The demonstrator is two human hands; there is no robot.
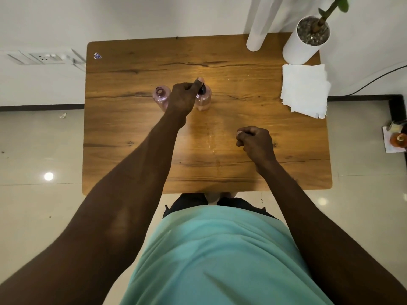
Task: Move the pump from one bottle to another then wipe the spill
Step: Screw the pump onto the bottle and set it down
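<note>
Sticker: a small badge point(97, 55) sits up at the table's 10 o'clock corner, well away from the action.
Table: the wooden top point(136, 164) fills the middle of the view, seen from above.
Open bottle: the pink bottle point(161, 96) stands upright with its neck bare, at 9 o'clock of the left hand and just beside it.
Left hand: the left hand point(184, 99) reaches out between the two bottles, fingers pinched on the dark pump, thumb tip poking up past it.
Pump: the pump point(201, 88) sits at the top of the second bottle; whether it is fully seated cannot be told.
Second bottle: this pink bottle point(203, 100) stands upright at 3 o'clock of the left hand, touching it.
Spill: a faint wet trail point(213, 148) glistens down the table toward 6 o'clock, between the two arms.
Right hand: the right hand point(255, 142) rests near the spill, fingers curled loosely together and holding nothing visible.
Tissues: a white stack point(305, 90) lies at the table's 2 o'clock edge, untouched.
Plant pot: a white pot point(302, 44) stands at 12 o'clock of the tissues.
</note>
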